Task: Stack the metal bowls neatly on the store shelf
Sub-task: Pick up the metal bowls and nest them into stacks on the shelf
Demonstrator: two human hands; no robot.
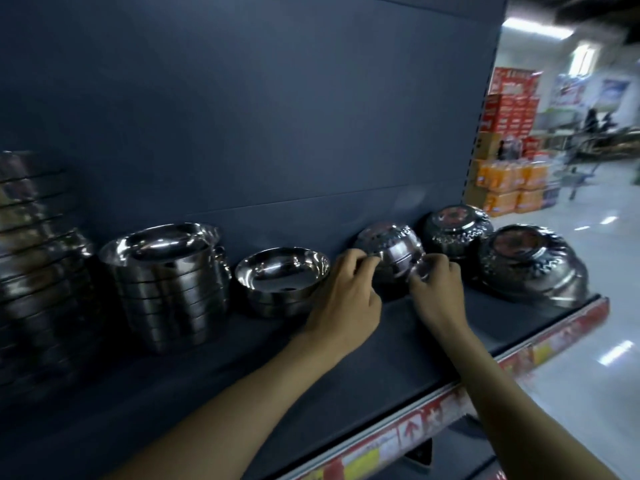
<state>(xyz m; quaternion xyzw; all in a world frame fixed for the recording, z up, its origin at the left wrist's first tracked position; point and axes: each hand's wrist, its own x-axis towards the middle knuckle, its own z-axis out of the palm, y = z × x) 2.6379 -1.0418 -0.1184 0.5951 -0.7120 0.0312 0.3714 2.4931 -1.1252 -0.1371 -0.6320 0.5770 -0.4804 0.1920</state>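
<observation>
- Bowl (389,252): it lies rim-down and tilted on the dark shelf (346,358), its foot towards the back panel, between the short stack (282,280) on its left and two more upturned bowls on its right.
- My left hand (346,299) pinches the bowl's rim on its left side with curled fingers; my right hand (438,289) does the same on the right. Both are closed on that one bowl.
- To do this step well, I judge I should lift it with both hands level, turn it mouth-up clear of the shelf, and lower it straight into the short stack so the rims meet all round without scraping or clanging.
- The steel looks slick, so a firm pinch at opposite sides seems wiser than a one-handed grab.
- The short stack is open-side up; its top bowl shows only reflections inside, nothing else that I can see.
- The tall stack (166,282) beside it is also mouth-up, nested closely, with the top bowl likewise bare.
- A blurred column of steelware (31,258) stands at the far left; I cannot tell its contents.
- The far bowl (453,230) and the near bowl (530,265) sit face-down, touching or nearly so, near the shelf's right end, so their insides are hidden; they appear to be next for stacking.
</observation>
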